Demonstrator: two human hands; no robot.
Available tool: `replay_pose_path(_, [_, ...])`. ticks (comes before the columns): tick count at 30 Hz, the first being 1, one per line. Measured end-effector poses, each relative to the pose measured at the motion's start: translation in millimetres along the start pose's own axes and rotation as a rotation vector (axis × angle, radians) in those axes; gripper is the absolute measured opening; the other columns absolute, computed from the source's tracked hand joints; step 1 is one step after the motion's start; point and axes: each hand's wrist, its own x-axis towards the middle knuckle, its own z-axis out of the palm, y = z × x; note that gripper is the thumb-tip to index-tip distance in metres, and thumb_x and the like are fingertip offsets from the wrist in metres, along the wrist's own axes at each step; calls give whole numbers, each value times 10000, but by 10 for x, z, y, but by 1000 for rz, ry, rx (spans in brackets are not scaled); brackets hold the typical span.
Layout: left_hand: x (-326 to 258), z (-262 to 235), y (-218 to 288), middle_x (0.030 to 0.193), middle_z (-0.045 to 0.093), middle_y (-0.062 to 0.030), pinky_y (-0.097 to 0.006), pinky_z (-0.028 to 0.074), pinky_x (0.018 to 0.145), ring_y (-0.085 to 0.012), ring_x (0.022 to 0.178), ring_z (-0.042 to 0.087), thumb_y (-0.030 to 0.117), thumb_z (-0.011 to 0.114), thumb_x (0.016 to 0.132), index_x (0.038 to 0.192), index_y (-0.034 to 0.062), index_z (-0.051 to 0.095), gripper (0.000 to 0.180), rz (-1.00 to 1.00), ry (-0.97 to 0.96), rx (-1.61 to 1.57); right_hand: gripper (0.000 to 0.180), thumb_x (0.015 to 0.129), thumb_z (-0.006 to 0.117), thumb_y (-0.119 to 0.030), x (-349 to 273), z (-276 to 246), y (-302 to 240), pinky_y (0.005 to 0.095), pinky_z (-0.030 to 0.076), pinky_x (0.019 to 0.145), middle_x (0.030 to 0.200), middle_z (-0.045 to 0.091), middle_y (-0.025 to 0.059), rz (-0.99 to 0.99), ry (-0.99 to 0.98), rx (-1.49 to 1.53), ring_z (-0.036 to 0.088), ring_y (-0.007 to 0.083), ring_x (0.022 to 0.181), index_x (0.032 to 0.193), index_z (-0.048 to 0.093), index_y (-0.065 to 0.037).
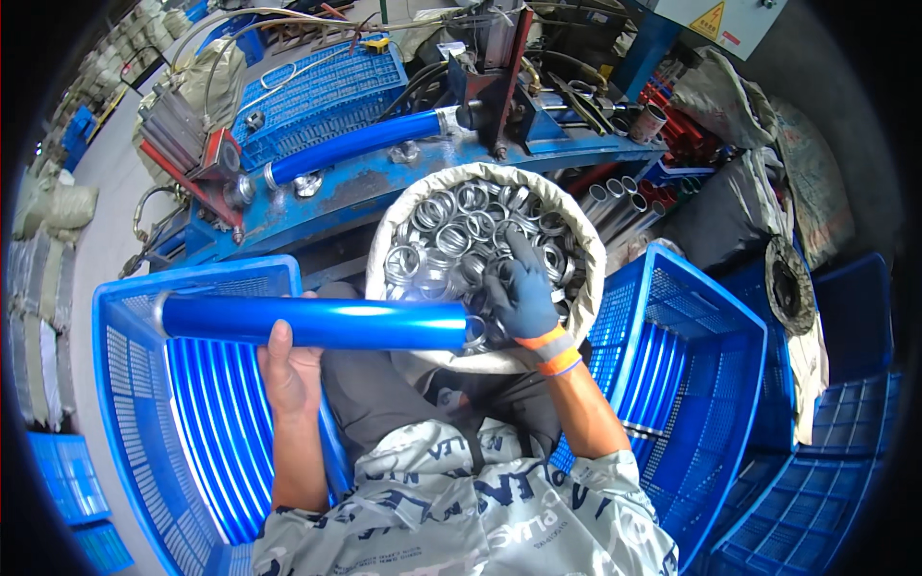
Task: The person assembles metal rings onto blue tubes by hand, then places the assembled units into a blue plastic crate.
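Observation:
My left hand (288, 370) is bare and grips a shiny blue tube (317, 323) from below, holding it level across my lap. My right hand (521, 293), in a dark glove with an orange cuff, holds a silver metal ring (474, 331) against the tube's right end. Just beyond it is a white sack (403, 216) full of silver rings, with my right hand resting over its near edge.
A blue plastic crate (125, 384) of blue tubes stands at my left, another blue crate (711, 317) at my right. Ahead is a blue machine bench (384, 187) with a blue tube (355, 144) clamped on it. More crates and sacks are around.

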Motion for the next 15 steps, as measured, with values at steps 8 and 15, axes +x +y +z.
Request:
replay_pose_path(8, [33,139,-257,1461,764,-176,-490,672,1104,-295,1316,778,411,750,1153,1610,41,600,607,-18,40,-118,352,929,889,-399,-77,310,10,738,284,1344,1704,594,169,-88,-402,-465,423,494,1656,1209,871,-186])
replay_pose_path(15, [36,327,-385,1486,756,-201,-489,658,1114,-328,1345,768,449,738,1158,1609,47,604,619,-31,98,-184,167,1004,830,-40,0,46,-217,411,497,1230,1567,717,167,671,-41,1031,646,253,1448,1169,803,-38])
